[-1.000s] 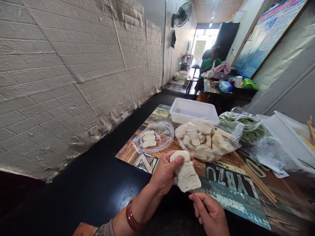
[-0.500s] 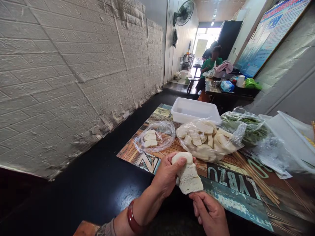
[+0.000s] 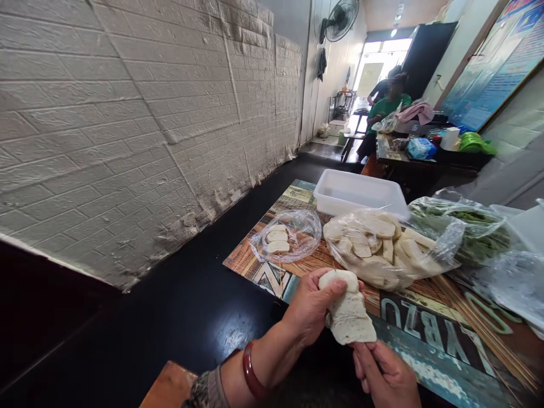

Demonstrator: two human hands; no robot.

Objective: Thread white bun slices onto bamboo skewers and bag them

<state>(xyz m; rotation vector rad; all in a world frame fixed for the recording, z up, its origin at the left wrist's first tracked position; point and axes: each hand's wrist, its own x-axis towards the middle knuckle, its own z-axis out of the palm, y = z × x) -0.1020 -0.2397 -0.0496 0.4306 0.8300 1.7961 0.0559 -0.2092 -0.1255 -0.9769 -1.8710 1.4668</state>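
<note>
My left hand [image 3: 312,309] is closed around white steamed bun slices [image 3: 352,320], its thumb pressing the smaller one at the top. Below it, a broad slice with a rough, porous face hangs toward me. Just under its lower edge, my right hand [image 3: 385,368] pinches what appears to be a thin skewer, mostly hidden by the fingers and the bread. Beyond my hands, a clear plastic bag [image 3: 437,258] bulges with more slices. To its left, a few slices [image 3: 278,246] lie on another clear bag [image 3: 308,243].
A white plastic tub [image 3: 361,195] stands at the table's far edge. Bamboo skewers [image 3: 480,328] lie at right on the patterned tabletop [image 3: 433,368], near a bag of greens [image 3: 480,226]. A brick-patterned wall [image 3: 148,130] runs along the left. A person in green [image 3: 385,107] sits farther back.
The view has turned a little left, so the scene sits farther right. Both hands keep hold at nearly the same places; the bread looks little changed.
</note>
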